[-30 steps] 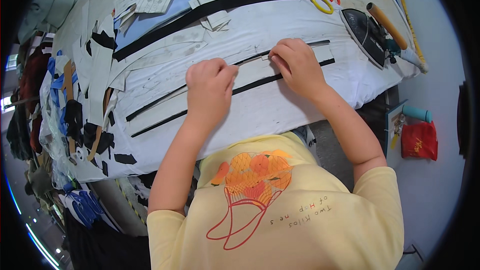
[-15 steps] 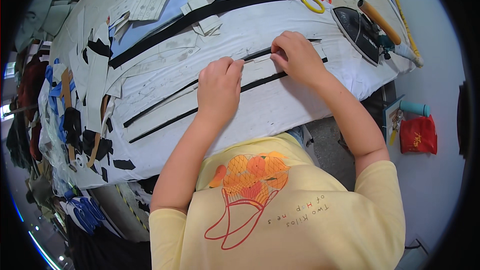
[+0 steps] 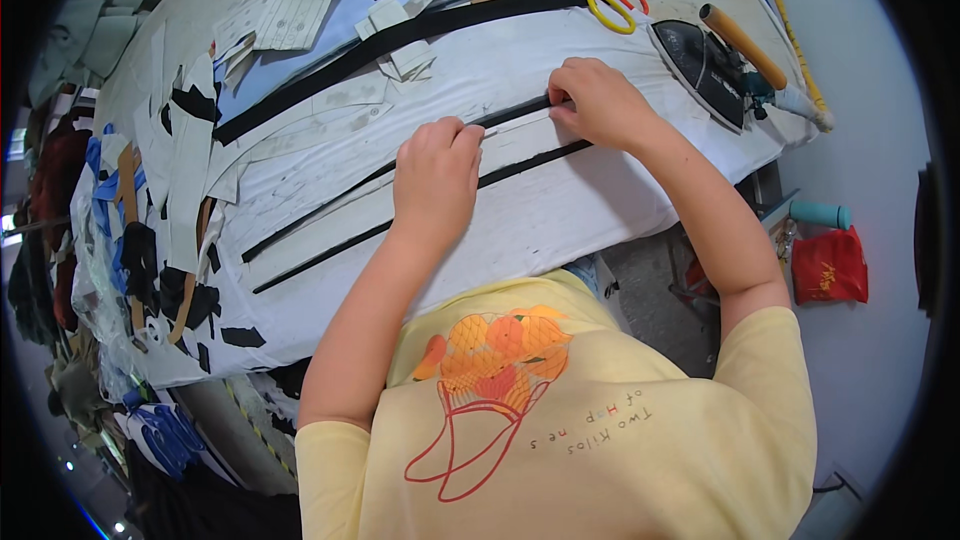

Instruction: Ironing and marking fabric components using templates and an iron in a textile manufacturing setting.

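Note:
A long white strip of cloth or interfacing (image 3: 515, 137) with black edges lies slantwise across the white-covered work table in front of me. My left hand (image 3: 437, 175) rests over its middle, fingers bent, thumb and fingertips closed at the far black edge (image 3: 520, 111). Farther right, my right hand (image 3: 603, 105) pinches that same edge near the strip's right end, which the hand and wrist cover. Between my hands the far black edge runs nearly straight. Part of the strip is hidden under the left hand, and its left end lies free on the cloth.
An iron (image 3: 700, 70) with a wooden handle stands at the right. Scissors (image 3: 612, 8) with yellow and orange handles lie beyond my right hand. A black band (image 3: 400, 35) and paper pattern pieces (image 3: 300, 0) spread along the far side. Fabric scraps (image 3: 190, 200) clutter the left edge.
My right hand has slid rightward along the far black edge and now covers the strip's right end. The left hand keeps nearly the same place. The whole view has shifted slightly.

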A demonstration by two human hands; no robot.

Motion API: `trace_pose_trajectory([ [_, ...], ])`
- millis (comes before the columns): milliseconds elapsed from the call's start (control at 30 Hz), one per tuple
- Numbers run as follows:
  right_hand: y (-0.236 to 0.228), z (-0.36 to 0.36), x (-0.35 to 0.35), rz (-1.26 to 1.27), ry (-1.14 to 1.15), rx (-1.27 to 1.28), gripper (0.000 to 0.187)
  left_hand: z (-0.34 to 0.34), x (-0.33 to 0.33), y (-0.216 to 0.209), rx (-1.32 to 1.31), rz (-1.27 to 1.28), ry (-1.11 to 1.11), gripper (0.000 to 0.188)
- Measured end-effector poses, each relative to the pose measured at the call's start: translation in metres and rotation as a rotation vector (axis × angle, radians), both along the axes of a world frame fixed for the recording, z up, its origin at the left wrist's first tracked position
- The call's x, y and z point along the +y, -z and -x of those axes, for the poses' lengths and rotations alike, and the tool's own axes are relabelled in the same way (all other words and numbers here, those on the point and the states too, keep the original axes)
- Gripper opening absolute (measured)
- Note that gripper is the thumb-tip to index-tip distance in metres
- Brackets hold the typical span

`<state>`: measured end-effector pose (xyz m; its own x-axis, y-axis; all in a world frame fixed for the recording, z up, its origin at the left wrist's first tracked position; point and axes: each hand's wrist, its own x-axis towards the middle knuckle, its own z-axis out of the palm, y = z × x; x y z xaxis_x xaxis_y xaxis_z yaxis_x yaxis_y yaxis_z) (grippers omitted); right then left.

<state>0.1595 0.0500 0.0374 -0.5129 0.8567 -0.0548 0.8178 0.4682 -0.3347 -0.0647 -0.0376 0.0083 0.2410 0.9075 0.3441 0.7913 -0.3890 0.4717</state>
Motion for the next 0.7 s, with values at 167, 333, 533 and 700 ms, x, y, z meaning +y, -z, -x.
trace_pose_trajectory([
  [167, -0.003, -0.007, 0.002, 0.017, -0.079, -0.074, 0.01, -0.012, 0.017, 0.001, -0.04, 0.069, -0.036, 0.011],
  [333, -0.016, -0.013, 0.0, 0.145, -0.025, -0.079, 0.014, -0.012, 0.027, 0.006, -0.112, 0.193, -0.044, 0.014],
  [533, -0.024, -0.048, 0.001, 0.173, 0.05, 0.0, 0.02, -0.016, 0.021, 0.002, -0.086, 0.038, -0.02, 0.019],
  [700, -0.056, -0.049, -0.027, 0.134, -0.132, 0.073, 0.013, -0.031, 0.024, -0.012, -0.145, -0.055, 0.184, 0.025],
])
